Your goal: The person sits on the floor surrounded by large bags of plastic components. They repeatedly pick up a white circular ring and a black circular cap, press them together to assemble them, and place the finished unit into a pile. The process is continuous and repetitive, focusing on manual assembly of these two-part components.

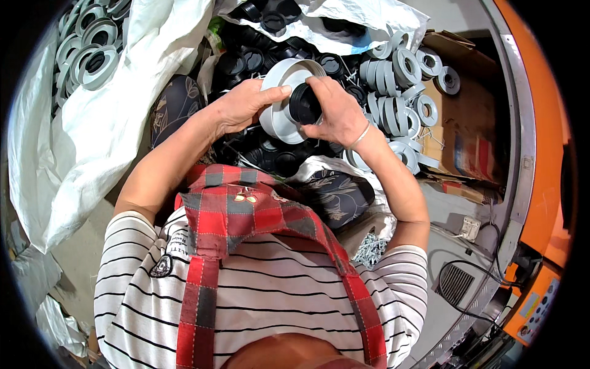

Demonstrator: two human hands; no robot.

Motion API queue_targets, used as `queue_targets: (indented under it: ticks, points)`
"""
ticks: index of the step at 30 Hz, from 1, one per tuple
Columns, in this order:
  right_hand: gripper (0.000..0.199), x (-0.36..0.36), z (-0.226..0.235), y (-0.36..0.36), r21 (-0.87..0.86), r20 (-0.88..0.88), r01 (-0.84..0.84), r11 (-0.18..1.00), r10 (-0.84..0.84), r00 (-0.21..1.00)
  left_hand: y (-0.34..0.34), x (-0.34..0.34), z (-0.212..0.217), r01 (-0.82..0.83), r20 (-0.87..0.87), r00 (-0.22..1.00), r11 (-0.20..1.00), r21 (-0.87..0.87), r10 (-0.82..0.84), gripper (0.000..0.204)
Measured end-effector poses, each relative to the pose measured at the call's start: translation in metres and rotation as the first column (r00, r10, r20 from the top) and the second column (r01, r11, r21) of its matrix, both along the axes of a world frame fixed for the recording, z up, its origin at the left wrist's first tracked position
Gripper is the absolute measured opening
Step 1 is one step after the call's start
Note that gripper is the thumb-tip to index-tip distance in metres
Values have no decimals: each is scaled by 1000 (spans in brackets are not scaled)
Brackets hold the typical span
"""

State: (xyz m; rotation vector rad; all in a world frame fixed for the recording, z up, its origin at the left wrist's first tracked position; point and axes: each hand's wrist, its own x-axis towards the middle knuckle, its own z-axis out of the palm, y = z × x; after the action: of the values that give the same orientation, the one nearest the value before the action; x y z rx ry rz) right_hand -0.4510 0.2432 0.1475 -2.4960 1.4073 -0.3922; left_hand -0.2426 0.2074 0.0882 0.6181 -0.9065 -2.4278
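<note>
Between my hands is a round grey plastic ring-shaped part (279, 117) with a raised rim. My left hand (247, 103) grips its left edge, thumb laid over the rim. In my right hand (337, 109) is a black ribbed plastic cap (305, 104), held against the grey part's right side with the fingers above and the thumb below. Whether the cap sits inside the grey part or only touches it, I cannot tell. Below and behind my hands lies a heap of black caps (251, 59), partly hidden by my hands and the grey part.
Grey rings (393, 77) are piled at the right beside an open cardboard box (464, 123). More grey rings (92, 52) fill a white sack (144, 80) at the left. Small pale screw-like pieces (370, 249) lie by my right elbow. An orange machine (541, 141) and a black cable (452, 301) stand right.
</note>
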Motion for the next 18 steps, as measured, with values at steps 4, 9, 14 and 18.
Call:
queue_targets:
  ticks: [4,9,14,18]
  points:
    - [50,-3,-5,9,742,117,377,554,-661,742,20,-8,1,-130,-120,985,991,-41,124,37]
    - [59,-55,-23,35,779,0,296,552,-473,881,-10,30,37,-332,195,782,661,-673,592,42]
    - [77,-173,-100,56,397,-686,771,498,-397,609,-69,112,99,-250,-307,79,-280,-927,948,58]
    - [67,-225,-197,106,318,-681,748,583,-409,608,-73,91,70,-518,-354,147,-233,-823,923,52]
